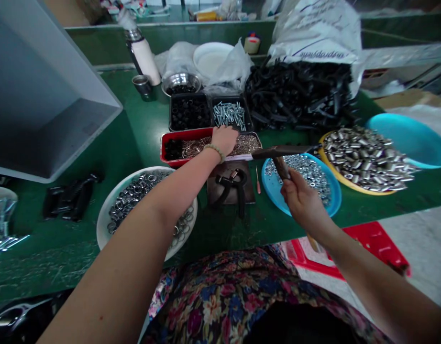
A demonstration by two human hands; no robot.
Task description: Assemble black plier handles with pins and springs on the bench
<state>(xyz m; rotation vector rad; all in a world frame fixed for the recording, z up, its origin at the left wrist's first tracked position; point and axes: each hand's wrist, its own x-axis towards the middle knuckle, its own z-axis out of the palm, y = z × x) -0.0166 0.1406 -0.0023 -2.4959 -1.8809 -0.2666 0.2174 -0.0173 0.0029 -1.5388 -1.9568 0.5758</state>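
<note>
Two hands, well apart. Right hand (302, 200) is clamped round the handle of a hammer (283, 153), over the blue plate (335, 191). The handle's long axis runs from near right to far left, head end away from the person; the dark head lies crosswise, roughly left to right, above the plate's far rim. The head is blurred. The fist hides the middle of the handle, and its butt shows just below the wrist.

Left hand (225, 138) is palm down on the far edge of the red tray (163, 148), fingers bent into the contents; cannot tell whether they pinch anything.

Containers:
- red tray: black bits at left, small silvery parts at right
- blue plate: small bright nuts
- white bowl (102, 224), near left: metal rings, partly covered by the left forearm
- yellow plate (344, 179), right: heaped metal sleeves
- screw tray (248, 114), beyond the red tray: bright screws

Between bowl and plate a block (215, 191) carries a black clamp (229, 184).
</note>
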